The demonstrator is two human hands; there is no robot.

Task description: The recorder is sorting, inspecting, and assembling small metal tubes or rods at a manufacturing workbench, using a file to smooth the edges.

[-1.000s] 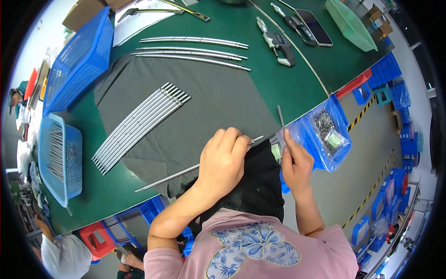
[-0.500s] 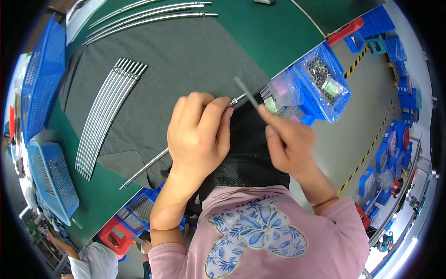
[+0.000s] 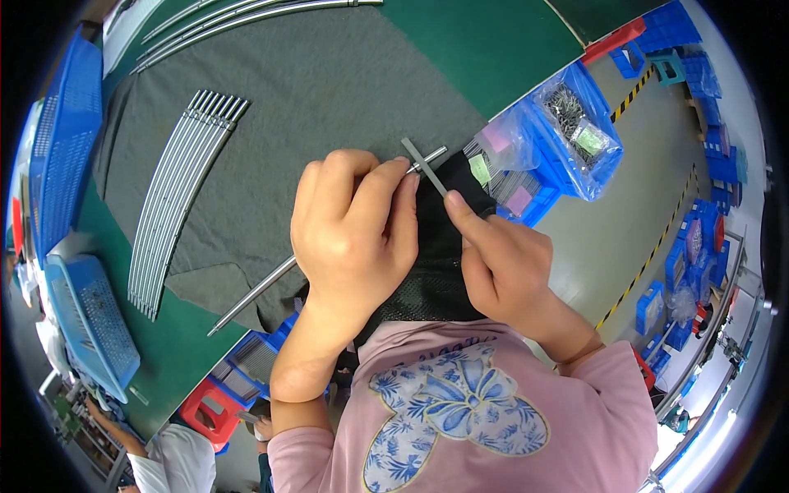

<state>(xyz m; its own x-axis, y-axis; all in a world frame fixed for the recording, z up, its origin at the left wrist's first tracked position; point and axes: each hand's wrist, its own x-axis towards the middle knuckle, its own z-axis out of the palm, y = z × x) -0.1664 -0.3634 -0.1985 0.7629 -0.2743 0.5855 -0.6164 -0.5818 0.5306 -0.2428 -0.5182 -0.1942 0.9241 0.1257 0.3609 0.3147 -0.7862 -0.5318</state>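
My left hand [image 3: 353,226] is closed around a long thin metal rod [image 3: 255,289] that lies slantwise over a grey mat [image 3: 279,107]; the rod's end pokes out past my fingers at the mat's right edge. My right hand [image 3: 501,263] pinches a short flat grey metal strip [image 3: 423,164] and holds it crosswise against the rod's tip. Both hands are over a black mesh cloth [image 3: 436,271] in my lap.
A fanned row of several similar rods [image 3: 177,193] lies on the mat to the left, more rods [image 3: 238,12] at the far edge. Blue baskets [image 3: 57,140] stand at the left. Blue bins with bagged small parts [image 3: 567,131] sit at the right. Another person's arm [image 3: 123,427] shows lower left.
The view has shifted down and closer to my hands. My right hand has brought the short strip up against the rod's tip, and my left hand still grips the rod.
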